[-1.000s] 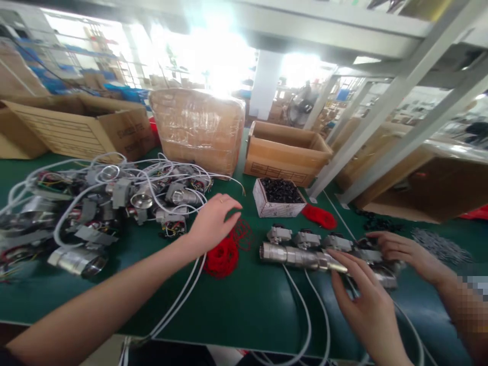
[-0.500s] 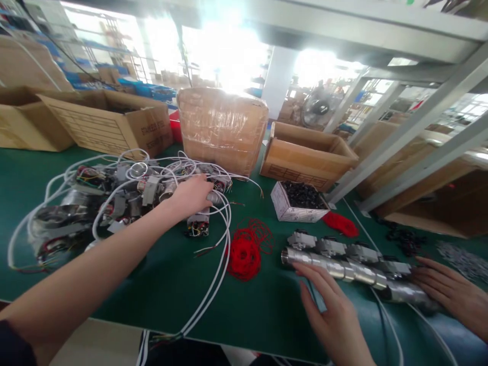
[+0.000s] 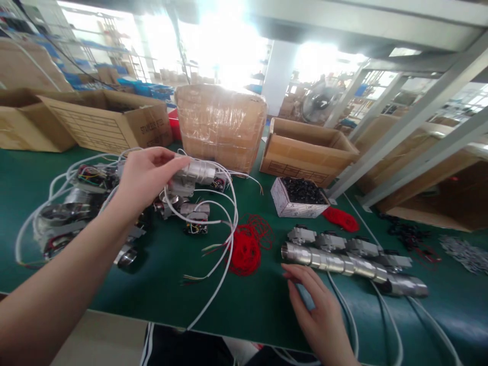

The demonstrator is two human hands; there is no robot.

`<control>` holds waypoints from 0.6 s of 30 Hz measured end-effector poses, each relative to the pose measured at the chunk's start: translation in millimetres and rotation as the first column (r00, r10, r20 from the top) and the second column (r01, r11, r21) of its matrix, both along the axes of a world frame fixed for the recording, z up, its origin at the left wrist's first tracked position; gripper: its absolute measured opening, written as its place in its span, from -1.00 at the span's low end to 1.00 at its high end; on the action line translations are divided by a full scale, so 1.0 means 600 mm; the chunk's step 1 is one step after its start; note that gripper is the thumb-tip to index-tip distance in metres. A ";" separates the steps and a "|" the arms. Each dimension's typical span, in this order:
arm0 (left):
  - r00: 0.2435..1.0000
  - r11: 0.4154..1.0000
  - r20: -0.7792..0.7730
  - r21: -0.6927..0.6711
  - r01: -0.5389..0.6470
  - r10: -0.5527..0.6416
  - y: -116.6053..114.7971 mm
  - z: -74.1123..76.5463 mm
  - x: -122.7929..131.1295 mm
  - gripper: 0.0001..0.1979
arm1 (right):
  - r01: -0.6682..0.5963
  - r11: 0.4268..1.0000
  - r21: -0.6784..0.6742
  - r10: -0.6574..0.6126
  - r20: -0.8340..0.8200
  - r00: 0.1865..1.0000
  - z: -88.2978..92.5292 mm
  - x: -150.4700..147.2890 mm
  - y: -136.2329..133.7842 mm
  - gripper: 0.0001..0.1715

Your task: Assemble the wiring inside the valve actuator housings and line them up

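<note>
left hand (image 3: pixel 147 175) clamped on metal fitting (image 3: pixel 201 172), right hand (image 3: pixel 320 311) loosely parted, seemingly just beside fitting row (image 3: pixel 335 262)

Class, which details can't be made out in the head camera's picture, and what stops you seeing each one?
All in the head view:
- Left end of the held metal part: hidden by the left hand.
- Some of the heap: covered by the left arm.
- Lower ends of the right-side cables: cut off by the bottom edge.
- Individual black pieces: too small.
- Fan details: blurred.
</note>
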State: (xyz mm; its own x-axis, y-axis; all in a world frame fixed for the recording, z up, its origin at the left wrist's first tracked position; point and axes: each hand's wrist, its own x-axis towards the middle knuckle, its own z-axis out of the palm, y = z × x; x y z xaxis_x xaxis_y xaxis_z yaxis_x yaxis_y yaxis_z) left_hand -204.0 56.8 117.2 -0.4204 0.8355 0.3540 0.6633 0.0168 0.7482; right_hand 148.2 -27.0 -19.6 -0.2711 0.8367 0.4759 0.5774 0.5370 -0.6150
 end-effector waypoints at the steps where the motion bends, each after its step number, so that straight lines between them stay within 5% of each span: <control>1: 0.998 1.000 0.058 0.027 -0.007 0.005 -0.012 0.012 0.003 -0.71 | 0.003 1.000 -0.006 -0.003 -0.015 1.000 0.001 -0.002 0.002 -0.69; 4: 0.979 0.998 0.196 0.037 0.041 -0.048 -0.052 0.044 0.021 -0.74 | 0.003 0.999 -0.040 -0.008 -0.111 0.994 0.012 -0.020 0.002 -0.68; 8: 0.916 0.930 0.287 -0.154 0.334 -0.281 -0.105 0.058 0.077 -0.76 | -0.051 0.997 -0.065 0.031 -0.285 0.958 0.045 -0.062 -0.016 -0.50; 13: 0.756 0.666 0.380 -0.363 0.652 -0.533 -0.140 0.020 0.163 -0.81 | -0.125 0.970 0.208 0.147 -0.092 0.985 0.075 -0.110 -0.046 -0.19; 18: 0.652 0.543 0.395 -0.362 0.758 -0.647 -0.146 -0.020 0.196 -0.73 | -0.085 0.969 0.233 0.124 -0.161 0.979 0.053 -0.084 -0.074 -0.38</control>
State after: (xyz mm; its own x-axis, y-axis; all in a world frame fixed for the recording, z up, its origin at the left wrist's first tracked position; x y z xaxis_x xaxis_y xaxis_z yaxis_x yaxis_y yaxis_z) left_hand -86.5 -31.0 105.4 0.3658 0.9150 -0.1701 0.4601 -0.0190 0.8877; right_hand 97.8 -71.3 12.2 -0.2486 0.6749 0.6948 0.4061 0.7238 -0.5578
